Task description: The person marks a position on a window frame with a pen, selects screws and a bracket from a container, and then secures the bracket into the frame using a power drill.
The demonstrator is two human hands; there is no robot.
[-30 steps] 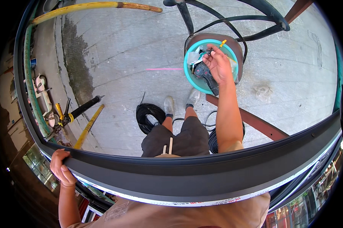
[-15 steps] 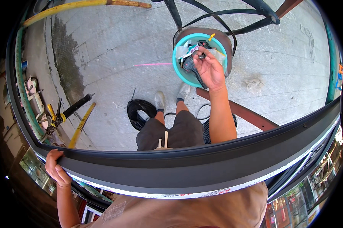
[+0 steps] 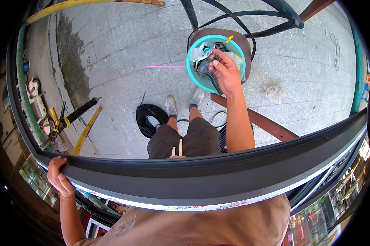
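Left hand (image 3: 61, 177) clasps the dark frame (image 3: 181, 180); right hand (image 3: 225, 74) hangs over the teal basin (image 3: 190, 67)

At the far left, a green pipe (image 3: 21, 88) curves along the frame's inner side; next to it, a black-and-yellow tool (image 3: 72, 117) and a yellow pole (image 3: 86, 131) lie aslant; nearer the person, the left forearm rises almost upright from the lower edge, its wrist nearly straight; the left hand closes over the frame's left corner, fingers bent across the upper edge, thumb lower down along the near face; the frame spans the body in front of the shirt (image 3: 193, 227), a printed white strip along its lower edge.

Beyond it, a black coil (image 3: 143, 125) lies beside the shoes (image 3: 171, 105); farther right, the basin stands on a brown seat (image 3: 235, 34), holding a white packet (image 3: 201, 53), a black tool (image 3: 206, 69) and a yellow-handled tool (image 3: 230, 39); the right forearm reaches past the frame's upper edge, stretched forward and leaning slightly left; the hand is above the basin, thumb on its left, fingers curled and thumb tip close to the forefinger; something small and dark shows at the fingertips, but I cannot tell whether they pinch it or it lies behind them; a reddish-brown bar (image 3: 271, 125) slants away to the right of that forearm.
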